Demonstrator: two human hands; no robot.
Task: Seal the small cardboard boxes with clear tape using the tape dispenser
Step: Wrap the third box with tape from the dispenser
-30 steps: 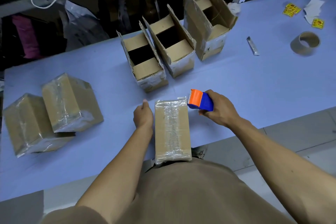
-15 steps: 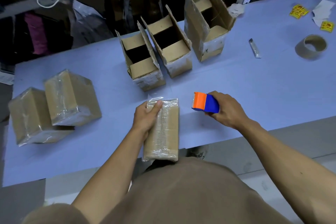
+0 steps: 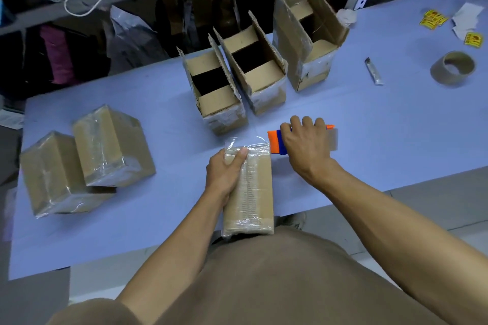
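A small closed cardboard box (image 3: pixel 257 187) lies lengthwise at the near edge of the blue table (image 3: pixel 369 124), with clear tape along its top and a loose tape end sticking up at its far end. My left hand (image 3: pixel 225 170) grips the box's far left corner, thumb on top. My right hand (image 3: pixel 306 144) grips the orange and blue tape dispenser (image 3: pixel 276 142) just right of the box's far end, palm down over it. Three open boxes (image 3: pixel 253 71) stand in a row behind. Two taped boxes (image 3: pixel 87 158) lie at the left.
An empty brown tape core (image 3: pixel 453 68) and a small utility knife (image 3: pixel 373 74) lie at the right. Yellow stickers (image 3: pixel 433 20) and paper scraps sit at the far right. Shelves with bags and clothes run behind the table.
My left hand went from the box's left side to gripping its far corner, and the box shifted slightly. My right hand turned palm down over the dispenser.
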